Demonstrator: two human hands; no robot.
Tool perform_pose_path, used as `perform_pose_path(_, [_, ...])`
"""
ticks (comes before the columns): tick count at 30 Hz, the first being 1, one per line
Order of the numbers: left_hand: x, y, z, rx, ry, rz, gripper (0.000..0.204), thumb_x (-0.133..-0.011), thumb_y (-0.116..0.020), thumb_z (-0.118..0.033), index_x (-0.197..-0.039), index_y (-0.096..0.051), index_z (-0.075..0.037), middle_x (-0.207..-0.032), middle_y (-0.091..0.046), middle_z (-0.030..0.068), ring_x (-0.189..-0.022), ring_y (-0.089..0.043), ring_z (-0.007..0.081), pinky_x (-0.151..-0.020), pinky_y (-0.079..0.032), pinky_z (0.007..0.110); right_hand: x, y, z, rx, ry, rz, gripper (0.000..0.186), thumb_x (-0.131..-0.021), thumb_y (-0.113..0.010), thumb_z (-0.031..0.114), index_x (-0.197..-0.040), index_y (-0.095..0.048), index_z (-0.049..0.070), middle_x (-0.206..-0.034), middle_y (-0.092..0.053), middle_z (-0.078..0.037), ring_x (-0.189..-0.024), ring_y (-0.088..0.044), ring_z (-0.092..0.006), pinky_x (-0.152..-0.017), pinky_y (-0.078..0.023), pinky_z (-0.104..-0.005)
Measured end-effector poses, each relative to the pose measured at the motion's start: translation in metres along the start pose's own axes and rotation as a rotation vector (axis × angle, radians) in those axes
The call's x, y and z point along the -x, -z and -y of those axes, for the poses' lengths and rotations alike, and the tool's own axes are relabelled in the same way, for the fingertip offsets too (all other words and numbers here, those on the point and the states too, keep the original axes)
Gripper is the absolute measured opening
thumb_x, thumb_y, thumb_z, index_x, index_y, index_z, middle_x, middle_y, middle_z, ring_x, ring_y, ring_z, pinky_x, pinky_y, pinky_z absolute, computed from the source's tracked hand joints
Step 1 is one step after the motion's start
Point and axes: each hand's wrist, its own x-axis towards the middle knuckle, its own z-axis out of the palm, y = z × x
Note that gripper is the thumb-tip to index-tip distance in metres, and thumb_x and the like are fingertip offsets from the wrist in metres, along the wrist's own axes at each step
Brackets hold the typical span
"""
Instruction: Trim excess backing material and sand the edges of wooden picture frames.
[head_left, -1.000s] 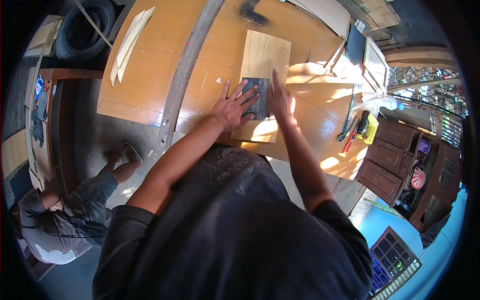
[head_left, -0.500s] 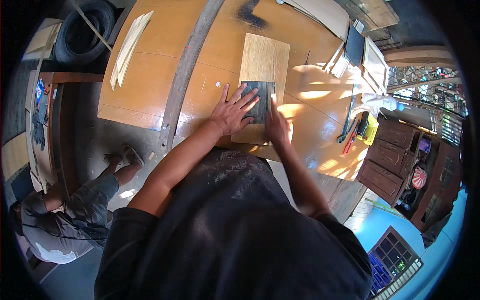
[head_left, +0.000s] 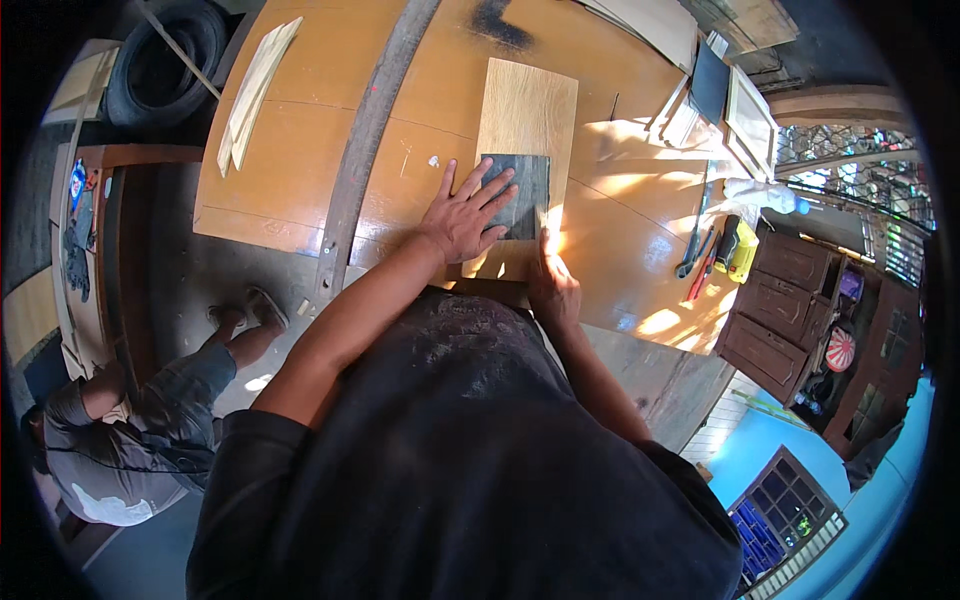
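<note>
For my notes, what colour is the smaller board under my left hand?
The smaller board is dark grey, shown in the head view.

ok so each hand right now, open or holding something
Left hand: open, spread flat on the dark panel.
Right hand: by the wood board's right edge; cannot tell whether it grips anything.

From head height, the wide fisheye looks down on nearby hands (head_left: 462, 222).
</note>
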Motion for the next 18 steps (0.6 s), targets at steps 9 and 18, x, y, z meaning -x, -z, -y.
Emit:
perform_pose_path(9, [-0.007,0.001,0.0,-0.023,-0.011,0.029,0.064,-0.097,-0.04,-0.05,-0.153,-0.024,-0.022,-0.162,-0.013,-0.0024,-0.15,0.001,0.0257,-0.116,0.003,0.062,-0.186,-0.002,0.015,0.065,-0.072,0.004,0.058,-0.093,-0.049,0.021,-0.148,-0.032,0.016,-0.094,-0.067,-0.022,-0.085,-0.064,-0.043,-0.075,-0.051,-0.0525])
perform_pose_path(18, [-0.002,0.0,0.002,-0.022,-0.012,-0.028,0.064,-0.097,-0.039,-0.051,-0.153,-0.027,-0.023,-0.162,-0.012,-0.0034,-0.15,-0.001,0.0245,-0.116,0.001,0.062,-0.011,0.002,0.003,0.074,-0.168,0.221,0.06,-0.09,-0.054,0.016,-0.148,-0.036,0.013,-0.085,-0.067,-0.02,-0.075,-0.067,-0.038,-0.064,-0.053,-0.0489])
